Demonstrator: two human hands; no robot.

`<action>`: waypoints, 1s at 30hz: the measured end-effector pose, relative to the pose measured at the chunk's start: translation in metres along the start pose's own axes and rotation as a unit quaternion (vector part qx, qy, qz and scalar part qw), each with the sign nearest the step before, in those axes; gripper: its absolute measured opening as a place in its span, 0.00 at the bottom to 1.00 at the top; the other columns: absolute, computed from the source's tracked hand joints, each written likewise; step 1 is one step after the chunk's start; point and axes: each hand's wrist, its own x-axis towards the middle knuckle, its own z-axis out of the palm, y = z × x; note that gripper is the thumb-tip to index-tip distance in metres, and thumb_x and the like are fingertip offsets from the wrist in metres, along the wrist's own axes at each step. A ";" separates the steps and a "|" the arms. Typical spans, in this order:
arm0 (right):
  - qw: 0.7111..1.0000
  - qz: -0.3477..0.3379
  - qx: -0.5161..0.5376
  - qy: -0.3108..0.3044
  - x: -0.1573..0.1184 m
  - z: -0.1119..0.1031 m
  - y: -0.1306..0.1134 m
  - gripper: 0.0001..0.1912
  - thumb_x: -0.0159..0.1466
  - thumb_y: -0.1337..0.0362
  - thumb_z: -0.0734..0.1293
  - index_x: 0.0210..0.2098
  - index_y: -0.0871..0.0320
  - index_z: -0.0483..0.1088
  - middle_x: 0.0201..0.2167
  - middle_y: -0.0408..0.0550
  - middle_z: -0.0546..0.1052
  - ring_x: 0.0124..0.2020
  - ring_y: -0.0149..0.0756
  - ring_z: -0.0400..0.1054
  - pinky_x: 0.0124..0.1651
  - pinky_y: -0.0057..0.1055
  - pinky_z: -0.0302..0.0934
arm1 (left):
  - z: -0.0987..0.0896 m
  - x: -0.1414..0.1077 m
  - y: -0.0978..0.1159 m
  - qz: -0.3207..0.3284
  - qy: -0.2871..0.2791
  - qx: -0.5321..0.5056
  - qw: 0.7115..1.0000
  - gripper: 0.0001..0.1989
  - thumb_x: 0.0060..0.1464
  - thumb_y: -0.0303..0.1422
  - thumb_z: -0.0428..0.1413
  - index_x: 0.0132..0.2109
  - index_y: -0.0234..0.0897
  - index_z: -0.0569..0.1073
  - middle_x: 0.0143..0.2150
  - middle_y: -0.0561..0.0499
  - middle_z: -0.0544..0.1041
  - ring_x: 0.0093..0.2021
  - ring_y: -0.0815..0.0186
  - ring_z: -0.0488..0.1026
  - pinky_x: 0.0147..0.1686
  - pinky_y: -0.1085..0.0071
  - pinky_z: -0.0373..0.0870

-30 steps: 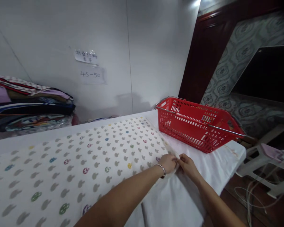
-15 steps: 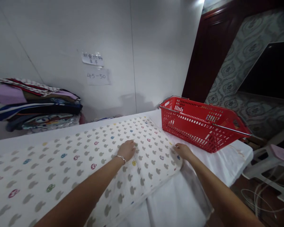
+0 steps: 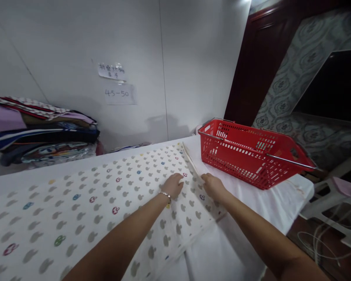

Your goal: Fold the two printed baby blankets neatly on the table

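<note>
A long white cloth (image 3: 99, 195) printed with grey, red, blue, green and yellow mouse-head shapes lies spread over the table. My right hand (image 3: 213, 187) pinches its right edge, which is lifted and turned slightly inward. On top of the cloth, a short way left of that edge, is my left hand (image 3: 174, 186), wearing a silver bracelet. The left fingers are bunched together at the fabric, and small creases run below them. The fingertips of both hands are partly hidden.
A red plastic basket (image 3: 234, 156) with metal handles stands on the white-covered table (image 3: 251, 207) at the right. Folded fabrics (image 3: 43, 132) are piled at the far left, by the wall. A pale plastic stool (image 3: 333, 210) and white cables are beyond the table's right end.
My right hand has moved left, bringing the cloth's right edge up and inward, away from the basket. My left hand has slid a little to the right over the cloth.
</note>
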 end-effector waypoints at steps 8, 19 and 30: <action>1.000 0.000 0.026 -0.001 0.000 -0.003 0.012 0.18 0.59 0.72 0.57 0.47 0.58 0.68 0.44 0.52 0.73 0.42 0.35 0.69 0.42 0.26 0.58 | 0.025 0.005 0.006 0.032 -0.034 0.040 0.998 0.16 0.53 0.29 0.51 0.49 0.37 0.72 0.57 0.46 0.68 0.56 0.61 0.65 0.58 0.65 0.59; 0.988 0.115 0.088 -0.048 0.031 0.002 0.072 0.16 0.63 0.61 0.60 0.42 0.64 0.74 0.40 0.53 0.77 0.41 0.38 0.71 0.40 0.26 0.59 | -0.051 -0.043 -0.074 -0.068 0.005 0.091 0.994 0.18 0.55 0.36 0.46 0.49 0.38 0.72 0.57 0.48 0.68 0.57 0.63 0.64 0.59 0.66 0.58; 0.983 -0.156 0.089 0.037 0.028 0.022 -0.015 0.16 0.64 0.64 0.57 0.48 0.61 0.69 0.51 0.54 0.71 0.54 0.38 0.61 0.57 0.32 0.52 | -0.165 -0.214 -0.229 -0.321 0.045 0.215 0.921 0.21 0.52 0.47 0.36 0.45 0.49 0.66 0.51 0.65 0.73 0.56 0.63 0.62 0.57 0.64 0.55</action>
